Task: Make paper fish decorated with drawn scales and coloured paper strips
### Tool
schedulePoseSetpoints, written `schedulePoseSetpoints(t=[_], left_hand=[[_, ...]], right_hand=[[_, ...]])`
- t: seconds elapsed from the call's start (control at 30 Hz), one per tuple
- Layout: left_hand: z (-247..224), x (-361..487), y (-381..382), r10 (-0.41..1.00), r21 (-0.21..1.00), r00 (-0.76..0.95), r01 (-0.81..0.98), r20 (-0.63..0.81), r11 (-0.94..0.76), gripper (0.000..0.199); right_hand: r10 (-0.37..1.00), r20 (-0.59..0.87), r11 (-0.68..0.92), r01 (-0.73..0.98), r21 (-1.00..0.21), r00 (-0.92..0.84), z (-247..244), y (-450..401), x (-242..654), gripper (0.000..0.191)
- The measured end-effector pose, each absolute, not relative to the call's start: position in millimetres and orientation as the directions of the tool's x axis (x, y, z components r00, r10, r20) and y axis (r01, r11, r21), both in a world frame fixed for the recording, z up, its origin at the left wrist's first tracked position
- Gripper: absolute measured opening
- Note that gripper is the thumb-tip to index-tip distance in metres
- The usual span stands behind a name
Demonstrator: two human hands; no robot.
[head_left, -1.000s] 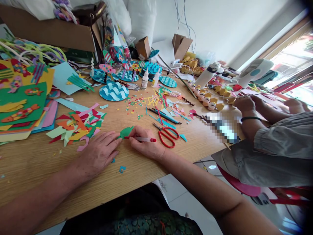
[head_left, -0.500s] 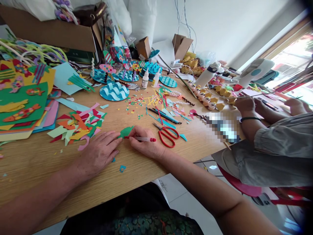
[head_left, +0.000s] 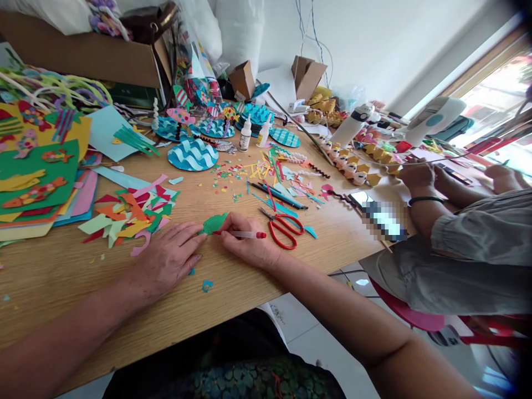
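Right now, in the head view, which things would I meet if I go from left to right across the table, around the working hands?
Green sheet with paper fish, pile of paper scraps, left hand, green paper piece, right hand holding a pen, red-handled scissors, pixelated phone, co-worker's hand.

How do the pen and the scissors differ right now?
The pen is gripped in the right hand, its tip at the green paper; the scissors lie untouched on the table.
The pen has one slim, pale barrel; the scissors have two looped handles.
Both have red parts.
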State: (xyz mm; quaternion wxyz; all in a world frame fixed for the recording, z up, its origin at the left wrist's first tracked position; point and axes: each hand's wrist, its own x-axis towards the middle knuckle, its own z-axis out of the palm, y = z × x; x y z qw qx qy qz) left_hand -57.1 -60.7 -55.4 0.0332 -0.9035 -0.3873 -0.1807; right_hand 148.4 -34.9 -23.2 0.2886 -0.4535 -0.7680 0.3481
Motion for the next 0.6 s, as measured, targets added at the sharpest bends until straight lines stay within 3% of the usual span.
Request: schedulePoseSetpoints(t=[0.6], left_hand=[[-53.4,-56.4,-60.7,0.699,0.071,0.635,0.722,0.329,-0.689,0.038]], right_hand=[[0.927,0.125,0.283,0.443,-0.851,-0.353,-27.8,-32.3,151.1,0.005]])
